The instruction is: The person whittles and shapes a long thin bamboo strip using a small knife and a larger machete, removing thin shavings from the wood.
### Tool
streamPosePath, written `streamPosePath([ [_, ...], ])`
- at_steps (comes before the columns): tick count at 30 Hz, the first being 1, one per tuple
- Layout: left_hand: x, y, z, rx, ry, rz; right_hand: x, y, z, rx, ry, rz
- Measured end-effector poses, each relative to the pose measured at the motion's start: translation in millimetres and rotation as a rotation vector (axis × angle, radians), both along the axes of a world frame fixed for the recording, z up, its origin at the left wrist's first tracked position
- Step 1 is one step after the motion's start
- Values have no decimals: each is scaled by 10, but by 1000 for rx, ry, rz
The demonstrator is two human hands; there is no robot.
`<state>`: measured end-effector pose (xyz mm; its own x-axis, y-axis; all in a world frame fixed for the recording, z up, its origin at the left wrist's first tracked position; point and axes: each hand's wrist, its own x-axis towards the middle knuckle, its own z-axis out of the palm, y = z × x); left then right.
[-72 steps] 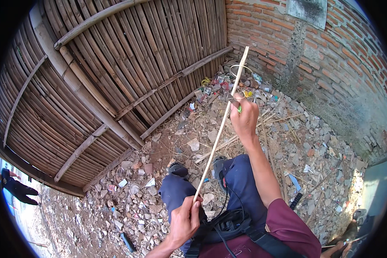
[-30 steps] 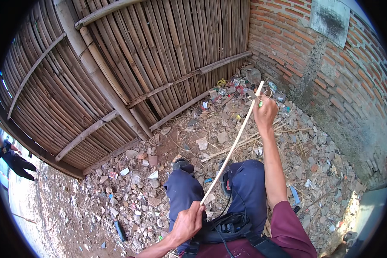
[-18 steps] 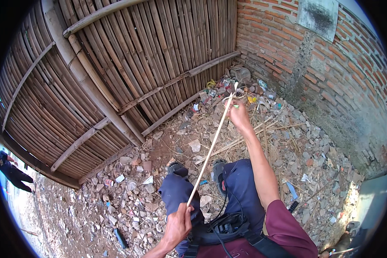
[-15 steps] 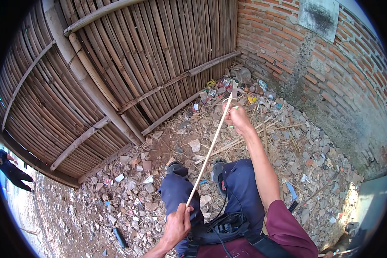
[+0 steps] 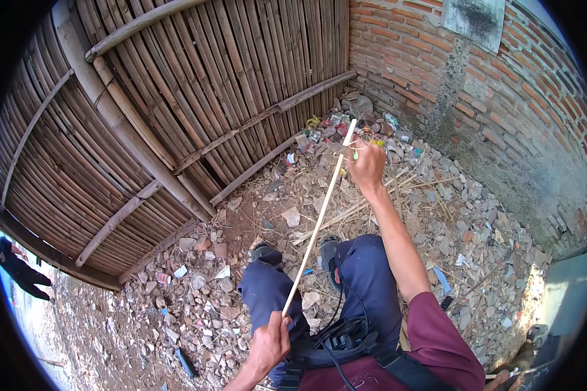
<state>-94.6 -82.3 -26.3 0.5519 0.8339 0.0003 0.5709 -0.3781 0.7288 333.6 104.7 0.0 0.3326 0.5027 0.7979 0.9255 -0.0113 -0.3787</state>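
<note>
A long, pale bamboo strip (image 5: 317,225) slants up and away from my left hand (image 5: 270,344), whose fingers are wrapped round its near end. My right hand (image 5: 366,163) is closed round a knife, its handle mostly hidden in the fist with a bit of green showing. The pale, bright knife blade (image 5: 350,132) sticks out beyond the fist, just past the strip's far end. A thin curled shaving (image 5: 370,135) shows by the right knuckles.
Stones and rubble (image 5: 202,300) cover the ground around my feet. Loose bamboo pieces (image 5: 346,212) lie ahead, with litter (image 5: 336,124) in the corner. A bamboo wall (image 5: 209,85) stands left, a brick wall (image 5: 411,65) right. Another person's dark-clothed leg (image 5: 23,270) shows at far left.
My right hand has shifted slightly up and right with the knife, and the blade has gone from lying along the strip to past its far end. My left hand keeps its grip.
</note>
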Motion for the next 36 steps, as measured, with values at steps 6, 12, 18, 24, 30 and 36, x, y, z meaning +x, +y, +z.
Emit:
streamPosePath([
  [6,38,-42,7,24,-58,-11,305,117,-22,264,-199,-63],
  [12,-317,-100,-101,-35,47,-145,1588,-96,-225,8,467,-457],
  [18,-269,325,39,-102,-82,135,1708,-848,-1169,-503,457,-105],
  [24,72,513,75,-159,-257,111,428,-945,-1053,-361,282,-70],
  [30,322,588,275,-164,-325,14,-512,-998,-127,-211,279,208],
  [36,498,583,445,-132,-326,1,-1025,-1040,206,-106,143,411],
])
